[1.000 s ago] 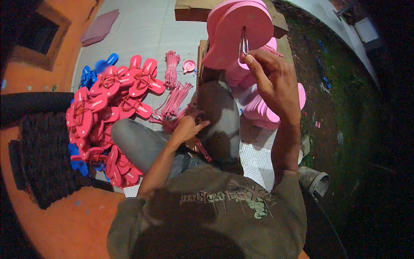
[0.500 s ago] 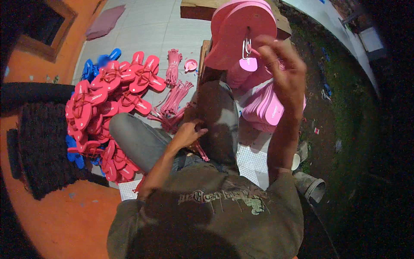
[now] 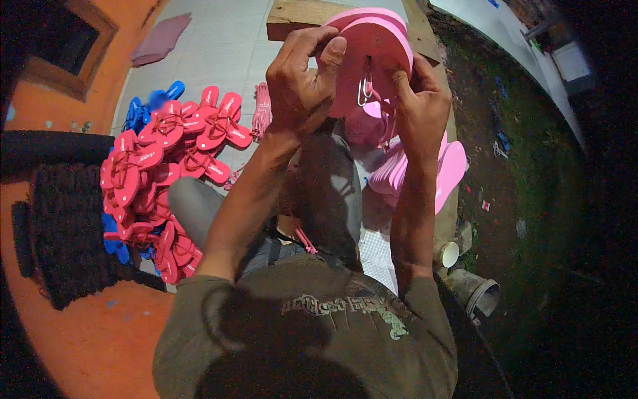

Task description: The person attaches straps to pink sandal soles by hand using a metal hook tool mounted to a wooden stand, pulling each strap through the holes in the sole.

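Out in front, a pair of pink flip-flop soles [image 3: 372, 46] is held up, one behind the other. My left hand [image 3: 302, 80] is closed on their left edge, thumb on the near face. At the right edge, my right hand [image 3: 425, 106] grips the sole, its thumb pressed near the middle. A bent wire hook [image 3: 363, 92] sticks out of the sole's hole, and a pink strap [image 3: 385, 130] hangs beside it. More pink strap pieces [image 3: 304, 238] lie in my lap. Below my right hand stands a row of light pink soles [image 3: 392, 176].
Finished red-pink flip-flops [image 3: 159, 139] are heaped at my left, with blue ones [image 3: 136, 110] behind. A bundle of pink straps [image 3: 261, 110] lies on the tiled floor. A wooden block [image 3: 299, 16] stands ahead. A bucket [image 3: 485, 297] lies off the right edge.
My left hand has risen from my lap to the left edge of the soles. My right hand has come down from beside the hook onto the right edge. The soles have shifted slightly left.
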Tool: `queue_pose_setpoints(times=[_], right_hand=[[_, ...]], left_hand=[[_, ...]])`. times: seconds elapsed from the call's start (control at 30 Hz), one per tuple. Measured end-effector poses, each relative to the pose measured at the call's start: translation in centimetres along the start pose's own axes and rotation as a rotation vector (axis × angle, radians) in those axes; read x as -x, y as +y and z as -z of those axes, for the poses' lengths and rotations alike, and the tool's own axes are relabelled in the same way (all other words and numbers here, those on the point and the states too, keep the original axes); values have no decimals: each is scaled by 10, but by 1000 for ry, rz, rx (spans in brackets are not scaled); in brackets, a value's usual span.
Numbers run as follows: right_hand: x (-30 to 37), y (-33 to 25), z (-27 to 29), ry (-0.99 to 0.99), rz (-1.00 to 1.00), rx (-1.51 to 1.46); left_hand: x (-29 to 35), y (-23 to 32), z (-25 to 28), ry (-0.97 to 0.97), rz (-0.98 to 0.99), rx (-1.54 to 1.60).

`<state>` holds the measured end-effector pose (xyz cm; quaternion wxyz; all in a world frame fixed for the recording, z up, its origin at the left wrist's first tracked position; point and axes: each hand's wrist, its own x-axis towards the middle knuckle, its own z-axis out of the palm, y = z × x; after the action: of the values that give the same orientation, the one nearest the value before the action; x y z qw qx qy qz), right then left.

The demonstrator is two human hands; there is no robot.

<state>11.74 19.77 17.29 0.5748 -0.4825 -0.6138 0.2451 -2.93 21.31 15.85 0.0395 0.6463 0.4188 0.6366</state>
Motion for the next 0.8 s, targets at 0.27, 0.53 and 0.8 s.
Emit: queue_pose_setpoints(times=[0.27, 0.53, 0.8], right_hand=[[-14, 6, 19, -311, -105, -270], [5, -18, -8, -19, -188, -180], [46, -17, -6, 104, -197, -410]], left_hand=[[-9, 13, 7, -124, 120, 97], [-5, 15, -9, -208, 385, 376], [35, 29, 5, -117, 250, 412]])
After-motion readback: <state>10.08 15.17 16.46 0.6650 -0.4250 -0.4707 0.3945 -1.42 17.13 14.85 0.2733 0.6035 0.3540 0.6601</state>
